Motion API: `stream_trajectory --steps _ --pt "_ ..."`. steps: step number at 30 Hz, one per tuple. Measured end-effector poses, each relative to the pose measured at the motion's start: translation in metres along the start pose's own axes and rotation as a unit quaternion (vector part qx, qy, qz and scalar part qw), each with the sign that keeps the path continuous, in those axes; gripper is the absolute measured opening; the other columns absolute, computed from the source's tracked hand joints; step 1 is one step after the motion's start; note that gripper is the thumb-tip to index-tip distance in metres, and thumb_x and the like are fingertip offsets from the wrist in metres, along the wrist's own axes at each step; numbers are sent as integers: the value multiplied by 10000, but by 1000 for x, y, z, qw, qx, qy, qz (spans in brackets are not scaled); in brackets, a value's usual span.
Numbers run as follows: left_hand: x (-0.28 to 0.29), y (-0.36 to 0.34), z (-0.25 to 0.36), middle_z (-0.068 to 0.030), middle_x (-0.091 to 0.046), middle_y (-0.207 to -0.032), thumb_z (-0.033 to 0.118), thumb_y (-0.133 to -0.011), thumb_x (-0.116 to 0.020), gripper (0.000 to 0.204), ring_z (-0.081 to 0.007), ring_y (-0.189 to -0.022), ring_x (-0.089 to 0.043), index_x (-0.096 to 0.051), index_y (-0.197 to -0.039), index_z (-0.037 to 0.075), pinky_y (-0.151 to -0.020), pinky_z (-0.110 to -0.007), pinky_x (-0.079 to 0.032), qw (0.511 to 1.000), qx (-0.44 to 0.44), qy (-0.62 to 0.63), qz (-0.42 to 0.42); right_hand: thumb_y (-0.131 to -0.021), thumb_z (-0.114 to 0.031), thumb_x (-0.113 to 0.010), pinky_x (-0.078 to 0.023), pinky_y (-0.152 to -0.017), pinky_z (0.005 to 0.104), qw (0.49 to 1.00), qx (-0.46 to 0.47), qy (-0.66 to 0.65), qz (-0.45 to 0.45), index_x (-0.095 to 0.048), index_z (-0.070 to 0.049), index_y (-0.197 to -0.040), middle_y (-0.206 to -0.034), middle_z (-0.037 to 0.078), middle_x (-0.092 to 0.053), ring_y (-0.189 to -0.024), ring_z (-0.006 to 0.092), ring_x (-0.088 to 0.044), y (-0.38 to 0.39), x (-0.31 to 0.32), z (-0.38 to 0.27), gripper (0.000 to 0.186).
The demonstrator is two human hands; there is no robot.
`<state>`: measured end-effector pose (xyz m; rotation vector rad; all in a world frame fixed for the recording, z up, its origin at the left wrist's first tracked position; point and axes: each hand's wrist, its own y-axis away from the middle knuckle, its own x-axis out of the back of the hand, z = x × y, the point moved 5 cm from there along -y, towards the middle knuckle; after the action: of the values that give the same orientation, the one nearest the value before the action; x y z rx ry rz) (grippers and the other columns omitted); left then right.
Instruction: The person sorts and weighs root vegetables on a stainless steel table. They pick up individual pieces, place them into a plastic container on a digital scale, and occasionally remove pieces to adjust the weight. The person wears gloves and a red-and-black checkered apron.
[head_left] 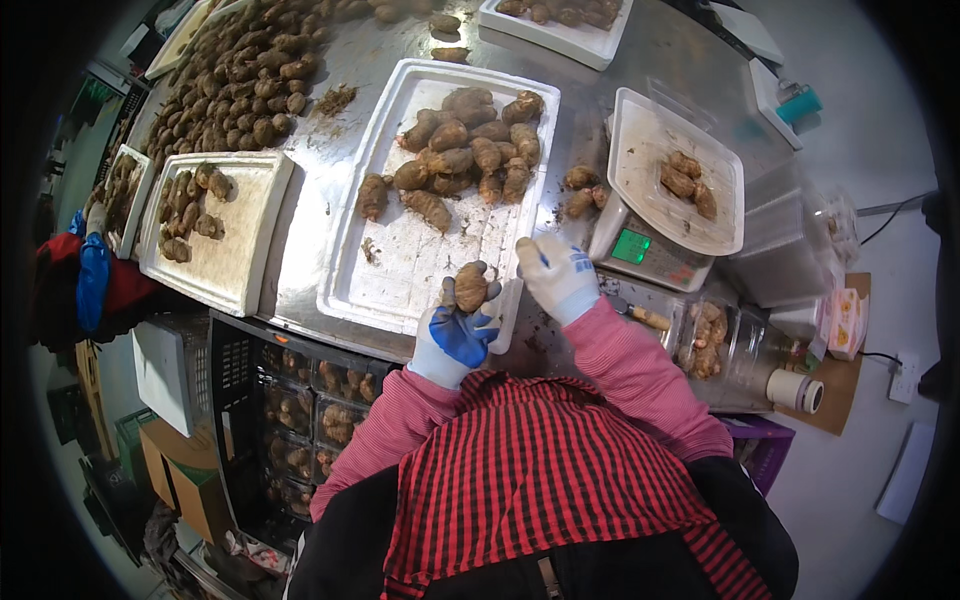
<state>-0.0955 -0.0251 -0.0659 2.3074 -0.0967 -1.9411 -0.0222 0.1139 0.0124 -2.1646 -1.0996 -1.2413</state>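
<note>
My left hand (462, 318), in a blue-and-white glove, grips a brown taro corm (472, 287) above the near part of a white foam tray (335, 280). My right hand (553, 268), in a white glove, has its fingers curled at the tray's right edge; what they hold, if anything, I cannot make out. A pile of corms (470, 145) lies in the tray's back half. To the right, a digital scale (650, 255) bears a white tray (720, 225) with a few corms (680, 178), and loose corms (580, 185) lie beside it.
A foam tray of corms (260, 210) sits at left, below a large heap (240, 90). Clear containers (770, 240) and a packed box (705, 340) are at right. A black crate (250, 430) stands below the table. Another person's blue sleeve (93, 275) shows at far left.
</note>
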Motion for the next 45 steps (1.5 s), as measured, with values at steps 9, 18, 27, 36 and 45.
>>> stream_trajectory --steps 9,18,27,36,45 --pt "2 -6 -11 -115 -651 -1065 519 -1004 -435 554 -177 -785 -586 -508 -1322 71 -655 -275 -457 982 5 -149 113 -922 -476 -551 -516 -826 413 972 6 -44 -230 -685 -112 -1054 -997 172 -684 -916 337 -664 6 -1 -28 410" --pt "-18 4 -2 -64 -628 -828 620 -971 -404 616 -136 -579 -474 -513 -1307 116 -474 -238 -364 982 -9 -153 113 -872 -382 -617 -499 -622 401 996 -17 -82 5 -650 -5 -913 -736 160 -608 -655 314 -608 -13 12 -3 381" --pt "1 5 -9 -96 -628 -895 609 -979 -396 612 -165 -628 -556 -540 -1264 86 -471 -249 -404 985 14 -116 126 -890 -369 -598 -521 -712 468 976 172 48 -121 -686 -15 -918 -819 202 -659 -738 358 -648 -4 -3 -45 365" --pt "-30 2 -14 -92 -594 -1171 524 -992 -439 682 -206 -934 -604 -273 -1522 129 -684 -293 -516 981 -57 -185 7 -868 -550 -600 -442 -1020 416 972 72 -202 -97 -507 -1 -1357 -1339 240 -530 -1188 359 -551 29 1 1 742" --pt "-47 -26 -57 -120 -395 -1460 394 -1039 -440 627 -217 -1327 -427 -253 -1518 35 -1097 -368 -369 946 -36 -323 -14 -704 -261 -770 -464 -940 462 970 139 -118 163 -599 -42 -1213 -1207 203 -569 -1093 404 -558 80 43 -4 580"
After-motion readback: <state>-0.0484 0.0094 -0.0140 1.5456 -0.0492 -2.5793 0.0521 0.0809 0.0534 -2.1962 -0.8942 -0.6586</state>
